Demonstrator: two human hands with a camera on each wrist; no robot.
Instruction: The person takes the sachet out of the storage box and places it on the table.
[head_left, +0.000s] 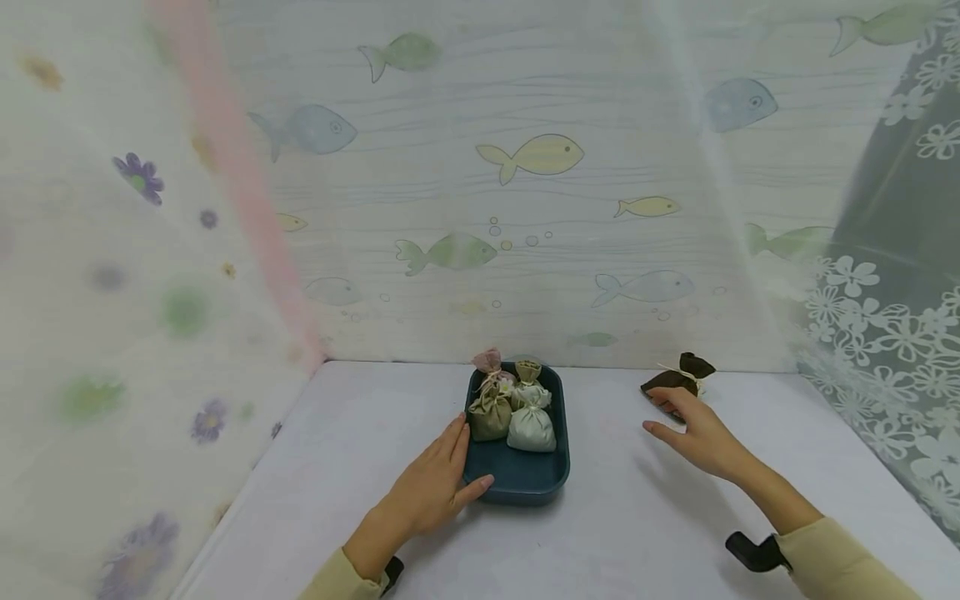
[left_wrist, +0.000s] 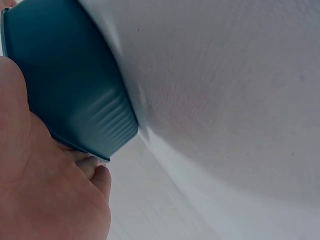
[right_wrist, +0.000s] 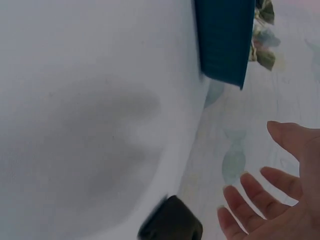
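A dark teal tray point(head_left: 525, 479) sits mid-table holding several small tied cloth pouches: olive point(head_left: 491, 417), pale green point(head_left: 532, 429), white and pink ones behind. My left hand point(head_left: 435, 483) rests flat against the tray's left side, thumb at its front corner; the left wrist view shows the tray wall point(left_wrist: 70, 85) against my palm point(left_wrist: 45, 195). My right hand point(head_left: 693, 433) hovers with fingers spread, just in front of a dark brown pouch point(head_left: 675, 379) lying on the table. The right wrist view shows the spread fingers point(right_wrist: 270, 200) near that pouch point(right_wrist: 172, 225).
The white table point(head_left: 637, 517) is boxed in by a fish-patterned back wall point(head_left: 525, 208), a flowered curtain on the left point(head_left: 112, 292) and lace fabric on the right point(head_left: 885, 333). Bare surface lies around the tray.
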